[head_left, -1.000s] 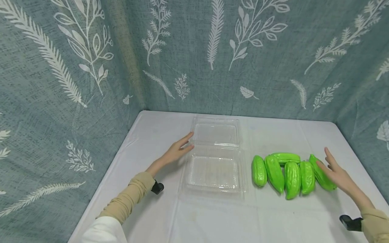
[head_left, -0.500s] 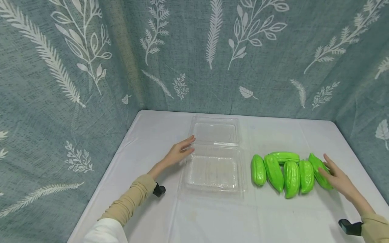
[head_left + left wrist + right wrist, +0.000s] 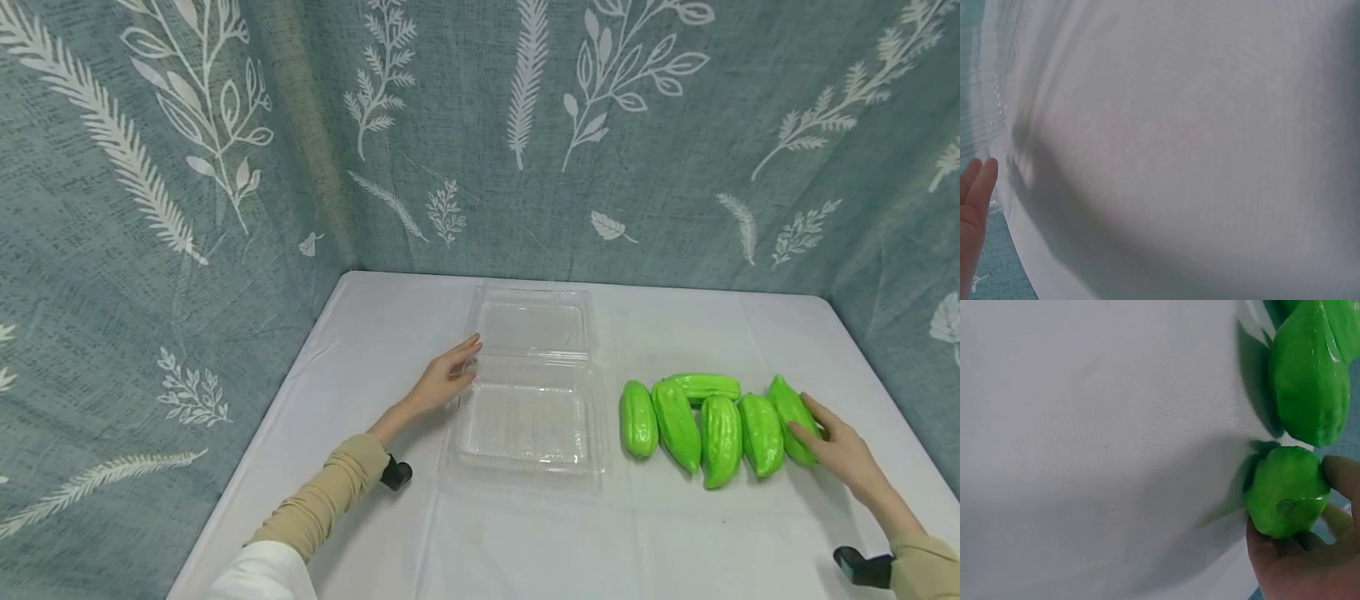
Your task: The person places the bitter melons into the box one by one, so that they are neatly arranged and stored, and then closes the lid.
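Note:
On the right, my right hand (image 3: 846, 454) grips the rightmost green bitter melon (image 3: 789, 417). In the right wrist view its thumb and fingers (image 3: 1262, 550) lie around the melon's rounded end (image 3: 1288, 490). Several more glossy, ridged bitter melons (image 3: 722, 442) lie side by side to its left, one of them crosswise behind (image 3: 705, 387). My left hand (image 3: 438, 379) is at the left side of a clear plastic clamshell box (image 3: 528, 467), fingertips by its hinge, fingers extended. The box lies open, its lid (image 3: 534, 293) spread toward the back.
A white cloth covers the table (image 3: 525, 542). Blue-green curtains (image 3: 480, 225) with white leaf prints stand close behind and at both sides. Black wrist mounts (image 3: 862, 571) hang below both forearms.
My right hand has come down and closed around the rightmost bitter melon, which has tilted slightly, and its neighbour has turned a little. My left hand has shifted slightly toward me at the box's side.

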Available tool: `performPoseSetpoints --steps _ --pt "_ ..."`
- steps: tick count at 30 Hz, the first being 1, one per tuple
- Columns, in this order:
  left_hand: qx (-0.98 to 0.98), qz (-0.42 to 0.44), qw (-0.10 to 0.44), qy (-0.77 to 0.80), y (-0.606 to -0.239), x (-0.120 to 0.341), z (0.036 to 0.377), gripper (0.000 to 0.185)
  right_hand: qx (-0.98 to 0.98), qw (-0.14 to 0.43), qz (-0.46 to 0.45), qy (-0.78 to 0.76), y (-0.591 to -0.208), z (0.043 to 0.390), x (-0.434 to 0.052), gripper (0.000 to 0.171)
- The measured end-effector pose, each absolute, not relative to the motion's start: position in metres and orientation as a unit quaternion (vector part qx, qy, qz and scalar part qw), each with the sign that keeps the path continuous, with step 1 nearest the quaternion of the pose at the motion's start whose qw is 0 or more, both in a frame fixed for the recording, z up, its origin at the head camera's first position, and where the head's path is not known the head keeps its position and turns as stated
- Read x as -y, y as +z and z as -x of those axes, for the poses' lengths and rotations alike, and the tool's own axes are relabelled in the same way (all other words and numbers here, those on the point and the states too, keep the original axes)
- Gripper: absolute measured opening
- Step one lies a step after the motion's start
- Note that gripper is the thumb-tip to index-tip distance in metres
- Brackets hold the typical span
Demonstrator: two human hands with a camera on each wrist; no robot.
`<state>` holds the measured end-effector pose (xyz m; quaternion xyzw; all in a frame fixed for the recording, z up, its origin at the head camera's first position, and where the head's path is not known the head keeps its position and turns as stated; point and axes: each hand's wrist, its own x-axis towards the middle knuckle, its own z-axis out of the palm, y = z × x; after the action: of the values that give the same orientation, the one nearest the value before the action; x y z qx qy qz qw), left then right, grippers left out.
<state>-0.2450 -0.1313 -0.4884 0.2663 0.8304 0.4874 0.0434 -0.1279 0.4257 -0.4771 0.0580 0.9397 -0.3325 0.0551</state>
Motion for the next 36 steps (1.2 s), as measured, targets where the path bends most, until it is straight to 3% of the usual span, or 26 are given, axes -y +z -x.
performPoseSetpoints --steps 8,16,25,36 --pt "-0.834 -0.257 0.022 0.488 -0.489 0.127 0.244 0.047 -0.931 0.043 -0.084 -0.353 -0.482 0.126 -0.426 0.072" --pt "-0.827 -0.258 0.019 0.499 -0.492 0.126 0.245 0.047 -0.908 0.042 -0.134 -0.395 -0.517 0.141 -0.456 0.081" --pt "-0.818 -0.26 0.013 0.512 -0.487 0.122 0.239 0.047 -0.884 0.059 -0.173 -0.43 -0.481 0.132 -0.434 0.076" --pt "-0.814 -0.259 0.033 0.519 -0.457 0.119 0.223 0.046 -0.875 0.017 -0.193 -0.444 -0.541 0.15 -0.486 0.081"
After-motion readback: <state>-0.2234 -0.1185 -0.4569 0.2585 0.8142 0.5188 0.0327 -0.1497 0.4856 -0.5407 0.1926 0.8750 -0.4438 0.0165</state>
